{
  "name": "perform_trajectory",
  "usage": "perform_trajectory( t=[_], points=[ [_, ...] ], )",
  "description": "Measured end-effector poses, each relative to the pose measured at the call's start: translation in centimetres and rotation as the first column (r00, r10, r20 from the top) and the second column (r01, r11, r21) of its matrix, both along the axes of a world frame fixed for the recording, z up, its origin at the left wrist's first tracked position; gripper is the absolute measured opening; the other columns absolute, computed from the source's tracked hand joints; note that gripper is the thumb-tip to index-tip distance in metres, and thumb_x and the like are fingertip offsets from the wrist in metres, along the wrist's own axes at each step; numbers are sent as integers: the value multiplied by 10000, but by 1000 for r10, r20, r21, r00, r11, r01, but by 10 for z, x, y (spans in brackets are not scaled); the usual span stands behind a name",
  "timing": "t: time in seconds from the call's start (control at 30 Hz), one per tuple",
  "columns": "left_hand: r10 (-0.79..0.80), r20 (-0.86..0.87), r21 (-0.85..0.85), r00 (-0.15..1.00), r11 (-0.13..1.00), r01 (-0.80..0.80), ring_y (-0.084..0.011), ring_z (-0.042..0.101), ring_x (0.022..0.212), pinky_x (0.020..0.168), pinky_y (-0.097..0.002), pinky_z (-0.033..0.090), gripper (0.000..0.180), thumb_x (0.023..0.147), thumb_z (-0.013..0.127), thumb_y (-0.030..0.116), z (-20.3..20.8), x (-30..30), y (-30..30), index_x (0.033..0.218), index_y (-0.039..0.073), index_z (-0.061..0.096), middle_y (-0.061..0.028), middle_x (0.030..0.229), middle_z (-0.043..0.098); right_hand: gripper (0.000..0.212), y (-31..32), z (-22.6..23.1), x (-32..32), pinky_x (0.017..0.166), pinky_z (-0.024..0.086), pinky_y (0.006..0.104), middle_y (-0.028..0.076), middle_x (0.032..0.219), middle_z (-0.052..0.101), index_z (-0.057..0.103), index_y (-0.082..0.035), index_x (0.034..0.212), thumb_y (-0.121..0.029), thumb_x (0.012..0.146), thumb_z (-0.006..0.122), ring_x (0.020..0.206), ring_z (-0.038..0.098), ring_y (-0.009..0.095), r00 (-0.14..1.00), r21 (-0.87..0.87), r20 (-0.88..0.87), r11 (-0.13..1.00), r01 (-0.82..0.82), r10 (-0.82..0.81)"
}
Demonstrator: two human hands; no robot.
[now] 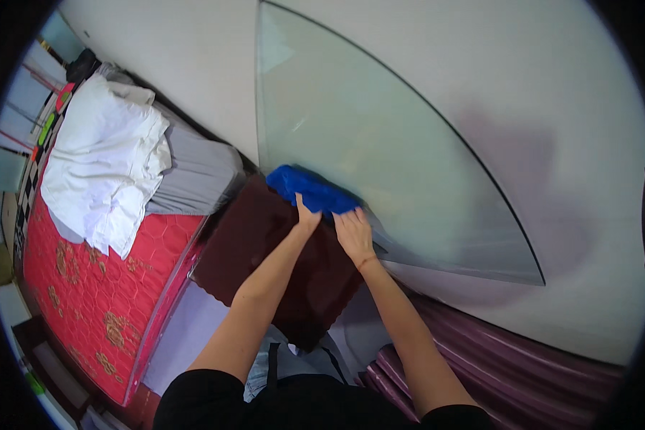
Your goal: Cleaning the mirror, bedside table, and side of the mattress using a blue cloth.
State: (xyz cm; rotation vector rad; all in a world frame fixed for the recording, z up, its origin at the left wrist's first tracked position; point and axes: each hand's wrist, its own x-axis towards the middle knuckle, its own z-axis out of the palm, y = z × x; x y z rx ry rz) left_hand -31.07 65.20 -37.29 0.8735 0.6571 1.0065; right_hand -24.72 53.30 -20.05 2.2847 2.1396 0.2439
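Observation:
A bunched blue cloth lies against the lower part of a curved-edged glass pane that leans on the white wall. With its thumb up along the near side of the cloth, my left hand grips the cloth's middle; its other fingers are mostly hidden. My right hand holds the right end, its fingers bent over the blue fabric. Both arms reach over a dark brown tabletop just below the pane.
Left of the tabletop is a bed with a red quilted mattress. A white crumpled cloth and a grey pillow lie on it. Shiny purple folded material sits at the lower right, along the wall.

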Motion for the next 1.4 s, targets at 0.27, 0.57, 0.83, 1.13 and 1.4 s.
perform_trajectory(
  t=[0.27,0.57,0.83,1.13,1.4],
  points=[
    [44,-516,746,856,513,424,-434,532,1150,1047,-549,336,357,831,678,254,165,32,-97,1142,79,667,-188,1232,605,216,-146,68,19,931,421,580,168,968,657,675,-8,963,-179,837,710,990,599,408,873,415,-65,782,464,-484],
    [158,-121,992,980,1,122,-323,586,1126,1021,-514,387,388,776,703,335,309,107,-130,1121,159,709,-76,1198,646,477,-191,177,87,1001,334,602,270,1253,557,613,16,1149,-252,762,688,1159,494,487,733,788,-124,382,482,-669],
    [46,-432,901,901,-23,434,-407,523,1240,1124,-601,299,567,801,679,428,110,68,-154,1281,130,634,-148,1329,589,284,-201,50,75,1018,351,646,145,1050,686,712,-55,967,-246,761,673,1043,599,396,808,523,-82,665,533,-583],
    [33,-808,589,589,105,802,-448,473,1273,1041,-573,375,588,785,736,275,118,-4,-193,1335,140,580,-167,1383,521,150,-251,-39,25,1054,377,590,167,940,634,647,-13,944,-151,900,610,974,590,377,847,207,-322,841,499,-423],
    [50,-692,707,720,247,663,-424,573,1169,1001,-486,444,366,823,742,195,120,-150,-206,1164,78,681,-189,1264,623,253,-292,-12,-90,997,410,576,272,1204,561,599,64,1084,-81,880,635,1149,506,511,765,197,-585,869,454,-268]
  ],
)
